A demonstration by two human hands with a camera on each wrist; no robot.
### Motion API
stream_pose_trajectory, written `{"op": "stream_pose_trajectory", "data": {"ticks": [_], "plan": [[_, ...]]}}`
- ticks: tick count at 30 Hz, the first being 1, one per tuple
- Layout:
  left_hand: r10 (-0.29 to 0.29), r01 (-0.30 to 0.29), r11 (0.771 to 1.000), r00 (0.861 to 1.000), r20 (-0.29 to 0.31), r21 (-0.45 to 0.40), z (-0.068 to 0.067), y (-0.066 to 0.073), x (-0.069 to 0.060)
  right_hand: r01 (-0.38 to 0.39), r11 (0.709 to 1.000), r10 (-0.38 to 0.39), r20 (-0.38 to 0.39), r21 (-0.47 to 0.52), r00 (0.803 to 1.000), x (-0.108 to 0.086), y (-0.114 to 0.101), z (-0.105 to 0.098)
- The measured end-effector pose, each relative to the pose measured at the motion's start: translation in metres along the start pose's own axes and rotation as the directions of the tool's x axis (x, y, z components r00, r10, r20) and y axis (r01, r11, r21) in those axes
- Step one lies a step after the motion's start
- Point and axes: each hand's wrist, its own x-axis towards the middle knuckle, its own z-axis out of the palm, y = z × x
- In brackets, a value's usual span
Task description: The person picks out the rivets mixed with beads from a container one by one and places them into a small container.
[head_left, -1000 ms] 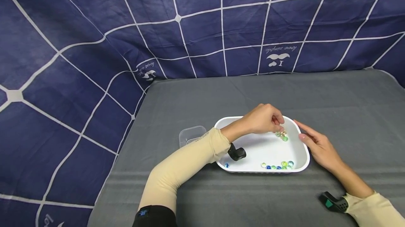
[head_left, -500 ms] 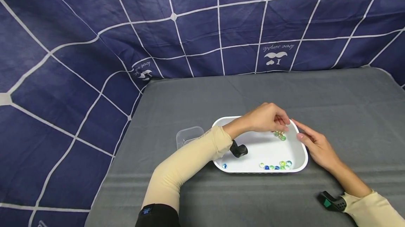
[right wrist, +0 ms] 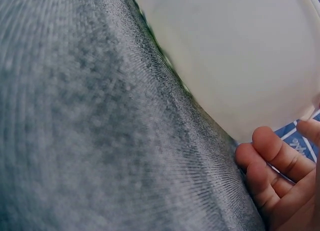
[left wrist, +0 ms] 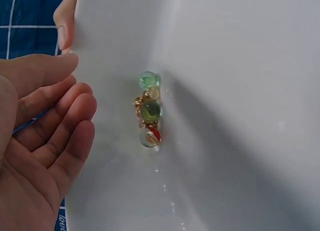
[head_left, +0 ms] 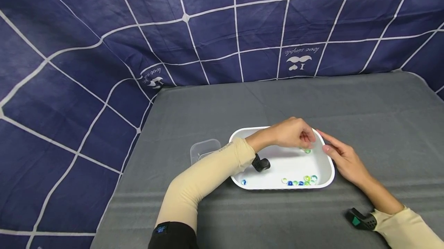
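Observation:
A white tray (head_left: 277, 164) lies on the grey cloth. My left hand (head_left: 295, 133) hovers inside it near the right end, fingers loosely bent, with nothing between them in the left wrist view. Beside that hand sit a pale green marble (left wrist: 148, 80), a dark green marble (left wrist: 150, 111), a red and clear marble (left wrist: 150, 137) and small gold beaded pieces (left wrist: 139, 105), clustered together. My right hand (head_left: 347, 160) touches the tray's right end from outside, thumb at the rim and index finger extended along it. Its other fingers (right wrist: 267, 143) rest by the tray's lower corner.
Several blue, green and yellow marbles (head_left: 301, 183) lie along the tray's near wall. A lone blue marble (head_left: 244, 182) sits in the near left corner. A clear plastic box (head_left: 204, 147) stands left of the tray, partly behind my left forearm.
My left hand has dipped slightly lower over the cluster, hiding more of it in the head view. The right hand keeps its place at the tray. The head view has shifted a little.

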Motion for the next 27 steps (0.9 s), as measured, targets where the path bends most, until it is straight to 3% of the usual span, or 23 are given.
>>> {"op": "stream_pose_trajectory", "data": {"ticks": [9,15,22,27], "plan": [[-0.010,-0.001,0.989,0.998,0.069,0.148,0.009,-0.005,0.007,0.006,1.000,-0.006,0.006,0.013,1.000,0.001,-0.001,0.000],[0.018,-0.035,0.981,0.996,0.092,0.190,0.020,-0.009,0.009,0.017,1.000,-0.017,0.003,0.017,1.000,0.000,-0.001,0.000],[0.014,-0.028,0.972,0.998,0.061,0.234,0.025,-0.010,0.009,0.025,0.999,-0.025,0.002,0.023,1.000,0.000,-0.002,0.001],[0.026,-0.045,0.945,0.998,0.060,0.324,0.027,-0.009,0.009,0.025,1.000,-0.025,-0.006,0.013,1.000,0.001,-0.002,0.001]]}}
